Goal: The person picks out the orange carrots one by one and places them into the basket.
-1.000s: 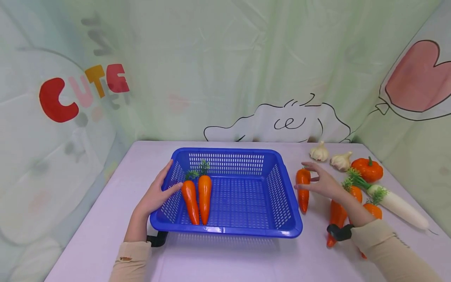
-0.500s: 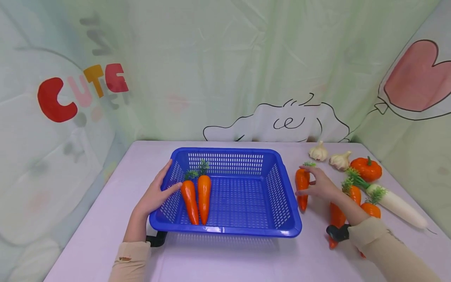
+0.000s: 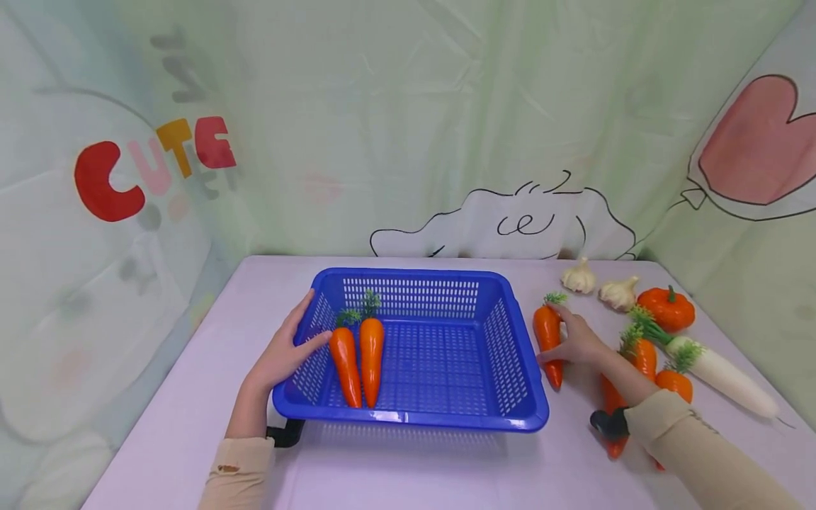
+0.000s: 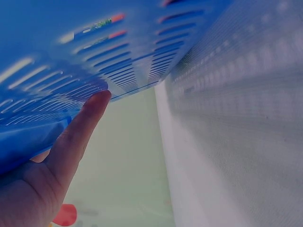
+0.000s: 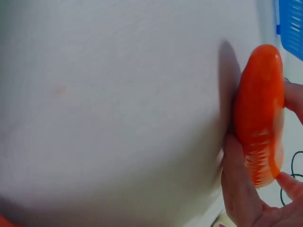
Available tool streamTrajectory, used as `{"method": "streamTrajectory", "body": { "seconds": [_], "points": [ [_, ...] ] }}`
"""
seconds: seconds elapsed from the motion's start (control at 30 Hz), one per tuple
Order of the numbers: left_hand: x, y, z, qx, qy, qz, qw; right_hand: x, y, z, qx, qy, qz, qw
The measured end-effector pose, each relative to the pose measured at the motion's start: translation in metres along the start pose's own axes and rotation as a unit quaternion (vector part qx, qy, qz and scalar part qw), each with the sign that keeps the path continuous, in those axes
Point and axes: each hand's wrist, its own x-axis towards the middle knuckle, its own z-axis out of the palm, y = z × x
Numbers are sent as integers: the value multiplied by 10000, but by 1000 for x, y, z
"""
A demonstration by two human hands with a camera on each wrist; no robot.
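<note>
My right hand [image 3: 581, 341] grips an orange carrot [image 3: 546, 331] with a green leafy top, just right of the blue basket. In the right wrist view, fingers and thumb lie on opposite sides of that carrot [image 5: 260, 104], close over the tabletop. My left hand [image 3: 282, 360] holds the left side of the basket [image 3: 408, 416], thumb over the rim and fingers along the outer wall. A long finger lies against the slotted wall [image 4: 118, 64] in the left wrist view. Inside the basket, two carrots [image 3: 372, 358] lie side by side at the left.
Past my right forearm lie more carrots [image 3: 676, 384], a white radish [image 3: 723, 375] and a small orange pumpkin [image 3: 668, 309]. Two garlic bulbs [image 3: 579, 277] sit toward the back right. A printed curtain [image 3: 408, 142] hangs behind the white table [image 3: 382, 474].
My right fingers and thumb have closed around the carrot beside the basket, and it has tilted slightly. My left hand stays in place on the basket.
</note>
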Motion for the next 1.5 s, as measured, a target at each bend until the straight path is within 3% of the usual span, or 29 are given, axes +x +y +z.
{"method": "streamTrajectory", "body": {
  "seconds": [0.3, 0.43, 0.67, 0.97, 1.27, 1.5],
  "points": [
    [4, -6, 0, 49, -8, 52, 10000, -1, 5, 0, 1069, -309, 386, 9930],
    [4, -6, 0, 36, -9, 69, 10000, -3, 6, -1, 1294, -244, 440, 9903],
    [2, -3, -1, 62, -20, 0, 10000, -10, 1, -5, 1545, -171, 318, 9873],
    [-12, 30, -3, -7, -36, -74, 10000, -16, -5, -12, 1961, -152, 86, 9804],
    [-4, 6, -1, 60, -22, -137, 9999, -23, -24, -29, 2000, -52, 67, 9798],
    [-11, 28, -2, -41, -54, -91, 9999, -32, -44, -40, 2104, 74, -96, 9775]
  ]
}}
